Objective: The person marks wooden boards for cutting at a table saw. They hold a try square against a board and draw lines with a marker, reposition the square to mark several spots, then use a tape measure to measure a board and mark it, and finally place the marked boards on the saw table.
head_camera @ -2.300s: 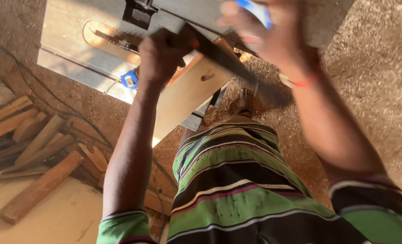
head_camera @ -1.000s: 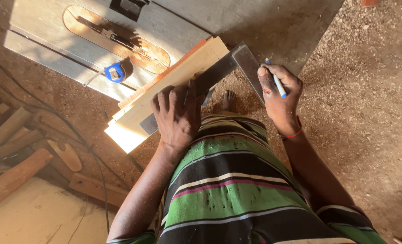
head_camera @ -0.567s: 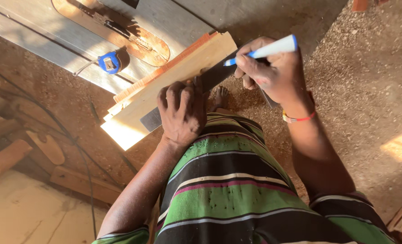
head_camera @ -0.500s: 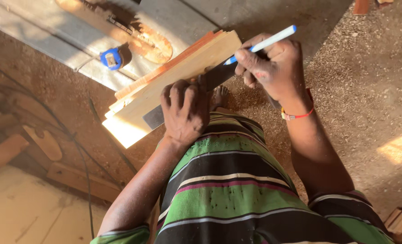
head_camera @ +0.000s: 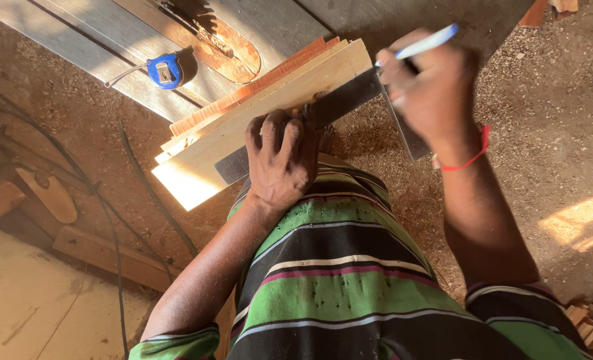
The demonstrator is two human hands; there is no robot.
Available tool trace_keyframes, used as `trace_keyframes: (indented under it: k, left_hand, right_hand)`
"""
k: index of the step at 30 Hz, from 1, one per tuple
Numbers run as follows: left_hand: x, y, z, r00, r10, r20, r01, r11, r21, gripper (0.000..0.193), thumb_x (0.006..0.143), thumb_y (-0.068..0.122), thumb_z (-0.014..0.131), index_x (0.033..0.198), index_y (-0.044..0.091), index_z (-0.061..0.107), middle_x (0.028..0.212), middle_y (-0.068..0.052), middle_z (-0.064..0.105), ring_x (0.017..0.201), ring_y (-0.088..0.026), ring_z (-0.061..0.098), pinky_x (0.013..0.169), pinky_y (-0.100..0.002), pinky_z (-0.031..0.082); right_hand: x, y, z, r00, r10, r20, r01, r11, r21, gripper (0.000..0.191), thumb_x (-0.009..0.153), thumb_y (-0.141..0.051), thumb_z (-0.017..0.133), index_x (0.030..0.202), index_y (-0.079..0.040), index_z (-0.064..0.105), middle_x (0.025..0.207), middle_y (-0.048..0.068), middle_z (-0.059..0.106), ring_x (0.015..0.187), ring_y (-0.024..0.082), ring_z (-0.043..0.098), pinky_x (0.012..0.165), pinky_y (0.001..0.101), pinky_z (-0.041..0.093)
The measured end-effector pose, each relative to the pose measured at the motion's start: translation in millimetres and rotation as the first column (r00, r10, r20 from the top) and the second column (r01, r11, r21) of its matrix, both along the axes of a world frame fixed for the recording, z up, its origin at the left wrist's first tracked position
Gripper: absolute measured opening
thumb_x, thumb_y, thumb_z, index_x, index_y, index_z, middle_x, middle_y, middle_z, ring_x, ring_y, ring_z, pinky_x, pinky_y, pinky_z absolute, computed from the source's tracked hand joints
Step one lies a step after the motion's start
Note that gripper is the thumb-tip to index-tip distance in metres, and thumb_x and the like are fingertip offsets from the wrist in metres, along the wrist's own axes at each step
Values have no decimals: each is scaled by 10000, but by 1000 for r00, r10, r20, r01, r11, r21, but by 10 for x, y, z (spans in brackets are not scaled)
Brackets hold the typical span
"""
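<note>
Sawdust-covered floor [head_camera: 543,133] surrounds grey saw table [head_camera: 276,27] bearing pale boards [head_camera: 270,107].

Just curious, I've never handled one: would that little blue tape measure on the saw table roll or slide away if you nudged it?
The tape measure probably slides rather than rolls: it seems to lie on a flat side on the smooth saw table. It looks compact and likely hefty for its size. Its loose strap might snag.

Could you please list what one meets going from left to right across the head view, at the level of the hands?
Wooden offcut → blue tape measure → left hand on the try square → right hand with a blue-and-white pen.
</note>
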State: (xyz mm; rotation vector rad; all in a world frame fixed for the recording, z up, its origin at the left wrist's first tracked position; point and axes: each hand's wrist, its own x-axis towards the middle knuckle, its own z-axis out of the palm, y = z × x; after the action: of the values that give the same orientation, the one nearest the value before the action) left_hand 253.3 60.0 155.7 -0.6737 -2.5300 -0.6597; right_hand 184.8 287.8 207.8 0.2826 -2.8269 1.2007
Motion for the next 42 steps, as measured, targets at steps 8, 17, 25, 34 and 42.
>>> trace_keyframes:
  k: [8, 17, 25, 34, 42]
  left_hand:
    - [-30, -15, 72, 999, -36, -22, 36, 999, -13, 355, 854, 138, 777, 1171, -9, 710, 1166, -125, 574, 1138, -325, 567, 985, -524, 456]
    - [-49, 19, 138, 1000, 12, -21, -12, 999, -31, 412, 959, 218, 799, 1237, -65, 691, 1133, -119, 570, 1119, -309, 574, 984, -498, 457]
    - [-362, -95, 221, 986, 75, 151, -93, 989, 118, 283, 954, 211, 742, 1205, 83, 714, 1176, -103, 672, 1056, -302, 620, 916, -447, 510]
    - [-459, -71, 26, 966, 112, 232, -164, 962, 218, 243, 937, 125, 771, 1176, 87, 751, 1049, -61, 697, 965, -292, 630, 831, -416, 525]
    - [-401, -36, 5, 971, 153, 184, -187, 964, 188, 274, 951, 121, 757, 1219, 82, 714, 1110, -60, 662, 1004, -291, 615, 852, -428, 484]
  right_hand:
    - [294, -450, -299, 998, 61, 34, -52, 974, -221, 53, 1020, -61, 726, 1009, -42, 678, 785, 95, 686, 660, 191, 666, 568, 307, 517]
    - [522, 623, -565, 990, -144, 7, 138, 931, -338, 245, 1117, -189, 667, 1281, -8, 682, 979, 66, 687, 832, 65, 637, 643, 195, 510]
    - [576, 431, -925, 965, -244, 101, 259, 805, -534, 302, 1041, -239, 789, 1198, 16, 755, 914, 16, 690, 748, 52, 576, 642, 182, 442]
    - [257, 307, -808, 971, -216, 105, 236, 779, -581, 304, 1024, -224, 813, 1176, 31, 746, 1075, 58, 743, 947, 95, 662, 849, 226, 552]
    - [250, 335, -786, 976, -202, 76, 209, 795, -569, 280, 1027, -205, 823, 1165, 26, 746, 1076, 55, 748, 954, 95, 665, 873, 230, 549]
